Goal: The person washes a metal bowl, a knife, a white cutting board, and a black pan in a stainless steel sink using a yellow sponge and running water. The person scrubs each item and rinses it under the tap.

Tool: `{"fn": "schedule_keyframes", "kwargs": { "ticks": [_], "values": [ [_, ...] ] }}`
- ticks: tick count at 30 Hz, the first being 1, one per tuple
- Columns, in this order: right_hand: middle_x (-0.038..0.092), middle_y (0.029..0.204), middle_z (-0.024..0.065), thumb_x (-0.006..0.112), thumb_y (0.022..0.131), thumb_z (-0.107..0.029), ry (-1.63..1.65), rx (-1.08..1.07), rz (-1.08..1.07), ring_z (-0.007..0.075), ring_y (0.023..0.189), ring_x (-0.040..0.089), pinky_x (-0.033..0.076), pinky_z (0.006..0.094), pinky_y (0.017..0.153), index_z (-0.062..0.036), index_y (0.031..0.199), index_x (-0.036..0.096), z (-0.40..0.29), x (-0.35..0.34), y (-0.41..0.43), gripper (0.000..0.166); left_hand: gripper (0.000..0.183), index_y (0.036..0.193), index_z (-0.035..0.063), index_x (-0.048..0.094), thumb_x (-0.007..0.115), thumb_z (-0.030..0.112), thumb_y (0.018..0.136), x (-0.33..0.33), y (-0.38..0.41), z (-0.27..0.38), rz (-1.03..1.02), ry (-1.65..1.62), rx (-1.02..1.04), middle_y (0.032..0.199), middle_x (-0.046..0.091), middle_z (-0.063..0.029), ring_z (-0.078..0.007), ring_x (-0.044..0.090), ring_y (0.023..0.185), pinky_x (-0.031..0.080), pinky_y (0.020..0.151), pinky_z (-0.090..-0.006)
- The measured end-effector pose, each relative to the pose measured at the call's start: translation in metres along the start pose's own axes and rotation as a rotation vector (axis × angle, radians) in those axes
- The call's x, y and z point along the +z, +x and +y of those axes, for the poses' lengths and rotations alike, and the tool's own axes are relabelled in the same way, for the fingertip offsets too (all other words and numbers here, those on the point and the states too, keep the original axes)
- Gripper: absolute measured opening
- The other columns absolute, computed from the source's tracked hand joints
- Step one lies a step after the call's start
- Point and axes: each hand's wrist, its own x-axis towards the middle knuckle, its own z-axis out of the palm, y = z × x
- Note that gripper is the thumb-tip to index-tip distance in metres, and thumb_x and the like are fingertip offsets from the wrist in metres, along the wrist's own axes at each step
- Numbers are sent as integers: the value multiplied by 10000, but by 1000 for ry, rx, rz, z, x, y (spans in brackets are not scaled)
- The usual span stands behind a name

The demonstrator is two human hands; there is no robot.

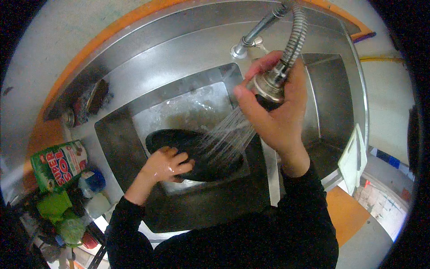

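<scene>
My left hand (166, 166) grips the near left edge of a black oval vessel (218, 164), whose exact kind I cannot tell. The vessel is tilted inside the left basin (201, 212) of a stainless steel sink. Water wets the back of that hand. Above the basin's right side, my right hand (285, 114) is wrapped around a metal spray head (268, 85), its thumb at the front. From the head, a fan of water jets (225, 131) falls down and left onto the vessel. A coiled spring hose (297, 30) runs up from the spray head.
A faucet post (240, 50) rises behind the basins. On the right lies a second basin (331, 90), with a white cutting board (352, 159) leaning at its outer edge. A green bag with writing (58, 164), a blue-topped container (92, 181) and a green sponge-like item (53, 205) crowd the left.
</scene>
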Motion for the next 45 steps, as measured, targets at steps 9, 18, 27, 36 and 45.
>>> {"fn": "schedule_keyframes", "kwargs": {
  "ticks": [9,18,27,36,45],
  "values": [
    [518,895,66,690,661,-81,390,190,-8,126,737,543,452,254,658,-41,1073,382,19,21,-32,517,812,1243,347,377,695,408,498,-20,40,13,118,48,-133,897,486,-4,-194,513,703,413,670,-303],
    [483,673,19,478,808,-92,689,759,72,115,567,454,386,229,499,-57,935,496,93,15,-55,133,472,859,154,575,615,539,589,12,33,30,377,42,-324,709,501,-11,-195,504,649,400,584,-318],
    [502,901,106,408,838,-125,1024,870,552,211,793,477,428,347,737,17,1025,432,151,-1,58,236,349,717,113,535,606,451,660,17,45,15,389,-33,-492,709,537,-31,-231,519,657,410,574,-361],
    [131,1382,144,393,876,-394,839,721,91,285,1242,189,165,409,1012,29,1317,99,121,-3,59,678,497,913,99,561,603,507,634,1,52,-2,517,-21,-384,771,522,-68,-256,524,706,389,642,-369],
    [502,1057,160,629,707,-402,-353,12,-630,319,973,483,376,395,852,-85,1210,405,86,29,-137,635,684,985,86,534,679,531,486,-5,25,-19,434,-68,-320,813,489,-77,-271,493,773,370,671,-385]
  ]
}}
